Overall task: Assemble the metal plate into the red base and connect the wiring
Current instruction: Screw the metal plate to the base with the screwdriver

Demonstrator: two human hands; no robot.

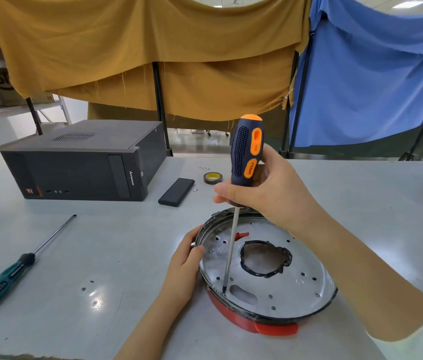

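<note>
A round metal plate (pixel 291 289) with a black-edged centre hole lies inside the red base (pixel 267 327) on the table, near its front edge. My right hand (pixel 270 193) grips the blue-and-orange handle of a screwdriver (pixel 246 154), held nearly upright. Its tip rests on the plate near the front left rim, beside an oval slot. My left hand (pixel 185 261) holds the left rim of the plate and base, thumb on the plate. A small red part (pixel 241 234) shows through an opening in the plate.
A green-handled screwdriver (pixel 5 279) lies at the left of the grey table (pixel 101 242). A black computer case (pixel 83 162) stands behind it, with a flat black block (pixel 176 191), a small screw (pixel 195 189) and a tape roll (pixel 212 177) to its right. Cloth-draped frames stand behind the table.
</note>
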